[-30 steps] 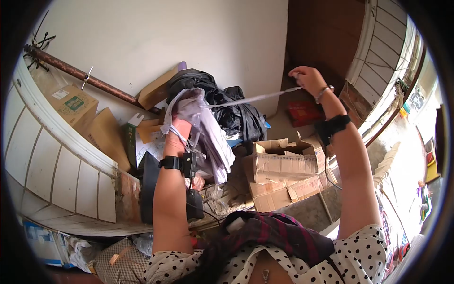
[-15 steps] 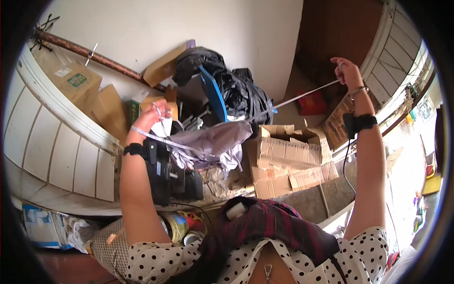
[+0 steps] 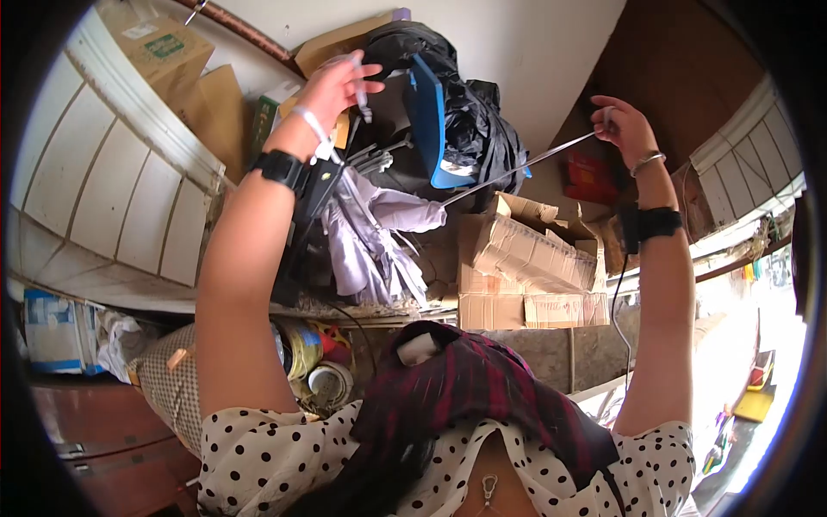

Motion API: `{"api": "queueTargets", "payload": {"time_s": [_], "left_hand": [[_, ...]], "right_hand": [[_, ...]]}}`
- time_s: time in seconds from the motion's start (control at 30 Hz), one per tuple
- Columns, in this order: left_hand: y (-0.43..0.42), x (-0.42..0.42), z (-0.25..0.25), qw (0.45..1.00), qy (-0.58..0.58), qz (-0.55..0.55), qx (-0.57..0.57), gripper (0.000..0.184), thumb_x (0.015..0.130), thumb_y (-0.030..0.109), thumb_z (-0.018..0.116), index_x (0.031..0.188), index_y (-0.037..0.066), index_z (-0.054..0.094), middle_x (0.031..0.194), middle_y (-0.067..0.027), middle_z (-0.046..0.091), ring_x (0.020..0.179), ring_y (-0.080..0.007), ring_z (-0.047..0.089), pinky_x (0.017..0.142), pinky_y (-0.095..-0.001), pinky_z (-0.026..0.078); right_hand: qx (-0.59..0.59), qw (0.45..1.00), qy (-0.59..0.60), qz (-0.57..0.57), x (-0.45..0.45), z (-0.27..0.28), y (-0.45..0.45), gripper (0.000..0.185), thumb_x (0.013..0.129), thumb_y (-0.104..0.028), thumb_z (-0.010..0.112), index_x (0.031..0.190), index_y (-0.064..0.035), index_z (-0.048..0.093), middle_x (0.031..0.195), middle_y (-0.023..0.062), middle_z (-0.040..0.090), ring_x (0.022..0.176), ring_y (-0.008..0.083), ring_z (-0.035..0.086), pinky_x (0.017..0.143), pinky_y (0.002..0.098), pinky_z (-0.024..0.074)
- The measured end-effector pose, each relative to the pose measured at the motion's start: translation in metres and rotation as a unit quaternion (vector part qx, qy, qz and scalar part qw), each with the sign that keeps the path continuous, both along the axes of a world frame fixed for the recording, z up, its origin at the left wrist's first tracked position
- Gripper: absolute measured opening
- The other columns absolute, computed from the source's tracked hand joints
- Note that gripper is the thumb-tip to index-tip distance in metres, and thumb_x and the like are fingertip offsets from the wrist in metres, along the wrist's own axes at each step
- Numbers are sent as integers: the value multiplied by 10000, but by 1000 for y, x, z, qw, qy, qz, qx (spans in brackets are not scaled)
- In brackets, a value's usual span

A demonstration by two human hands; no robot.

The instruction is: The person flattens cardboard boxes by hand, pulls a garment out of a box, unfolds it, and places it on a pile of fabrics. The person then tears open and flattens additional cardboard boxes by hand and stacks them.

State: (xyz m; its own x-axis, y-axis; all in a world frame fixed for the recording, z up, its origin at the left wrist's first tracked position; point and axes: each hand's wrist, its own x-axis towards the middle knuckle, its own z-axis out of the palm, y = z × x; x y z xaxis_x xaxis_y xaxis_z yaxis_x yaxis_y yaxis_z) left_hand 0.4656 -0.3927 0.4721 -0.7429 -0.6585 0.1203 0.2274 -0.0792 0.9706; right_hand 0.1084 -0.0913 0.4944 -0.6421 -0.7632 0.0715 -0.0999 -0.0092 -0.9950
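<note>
A thin, pale lavender-grey cloth garment (image 3: 370, 228) with long narrow ties hangs in folds between my arms; its exact kind is unclear. My right hand (image 3: 627, 131), raised at the right, pinches the end of one tie (image 3: 525, 164), which runs taut down to the cloth's edge. Higher up on the left, my left hand (image 3: 338, 90) has its fingers partly bent around another pale tie (image 3: 363, 102). A band of that pale material also crosses my left wrist. The cloth's left part is hidden behind my left forearm.
Opened cardboard boxes (image 3: 538, 258) lie below the tie at centre right. Behind the cloth are black plastic bags (image 3: 482, 129) and a blue panel (image 3: 425, 129). More cartons (image 3: 164, 52) stand at upper left, a red box (image 3: 590, 175) at right, and tape rolls (image 3: 329, 383) near my body.
My left hand has risen and moved right, drawing the cloth's left side up so it hangs narrower. My right hand still holds its tie taut. The view has shifted.
</note>
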Motion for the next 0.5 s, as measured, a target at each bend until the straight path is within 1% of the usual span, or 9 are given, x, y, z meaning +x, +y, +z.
{"api": "queueTargets", "payload": {"time_s": [0.07, 0.13, 0.2, 0.27, 0.3, 0.33, 0.4, 0.47, 0.5], "left_hand": [[3, -11, 1, 999, -43, 6, -31, 284, 921, 341, 518, 1132, 152, 547, 1130, -79, 640, 947, -186, 637, 755, -279, 424], [16, -15, 12, 995, -79, 9, -58, 289, 906, 289, 551, 1151, 135, 546, 1115, -71, 646, 928, -164, 639, 717, -248, 427], [17, -12, 18, 991, -105, 2, -82, 321, 898, 293, 564, 1170, 125, 534, 1124, -77, 641, 905, -166, 642, 714, -246, 427], [10, 1, 22, 987, -124, 7, -99, 340, 895, 300, 568, 1181, 120, 527, 1124, -75, 640, 902, -165, 642, 714, -246, 429], [0, 8, 20, 983, -141, 7, -117, 359, 892, 306, 572, 1192, 115, 520, 1123, -74, 638, 899, -164, 641, 714, -246, 431], [-14, 19, 16, 979, -149, 35, -133, 353, 854, 373, 614, 1095, 116, 595, 1046, -13, 646, 859, -128, 652, 703, -249, 426], [-47, 48, 0, 976, -170, 80, -113, 404, 853, 411, 611, 1133, 121, 578, 1069, -15, 639, 857, -127, 651, 724, -262, 429], [-63, 87, -5, 960, -229, 115, -115, 443, 852, 416, 615, 1174, 119, 554, 1073, -24, 634, 885, -138, 640, 734, -268, 432], [-72, 107, -14, 957, -237, 120, -118, 464, 848, 403, 621, 1205, 117, 539, 1076, -23, 633, 907, -138, 628, 744, -273, 432]], "right_hand": [[88, 987, 106, 82, 32, -5, -21, 313, 846, -72, 473, 1123, 5, 596, 737, 16, 594, 597, 69, 519, 576, 200, 450], [139, 960, 200, 139, 66, -9, -38, 305, 798, -76, 496, 1050, -9, 654, 662, 1, 567, 568, 65, 490, 538, 231, 417], [152, 942, 248, 164, 82, -14, -49, 294, 803, -80, 493, 1041, -45, 663, 618, 10, 539, 556, 87, 479, 530, 266, 406], [179, 859, 439, 194, 94, -8, -48, 285, 823, -98, 490, 1053, -79, 657, 630, 56, 546, 559, 143, 485, 565, 300, 423], [209, 828, 486, 185, 91, -4, -45, 269, 822, -88, 496, 1053, -58, 630, 695, 104, 581, 664, 202, 571, 643, 312, 465], [209, 828, 486, 186, 76, -9, -41, 269, 822, -88, 496, 1053, -58, 630, 695, 104, 581, 664, 202, 571, 643, 312, 465], [135, 680, 704, 155, 31, -20, -29, 200, 833, -134, 545, 989, -64, 648, 782, 128, 611, 749, 258, 593, 698, 342, 484], [218, 589, 754, 192, 12, 5, -6, 148, 821, -176, 573, 910, -73, 631, 824, 122, 605, 822, 291, 591, 740, 380, 486], [275, 532, 781, 179, -14, 7, 1, 121, 807, -142, 578, 903, -84, 622, 819, 119, 603, 840, 298, 597, 755, 385, 495]]}}
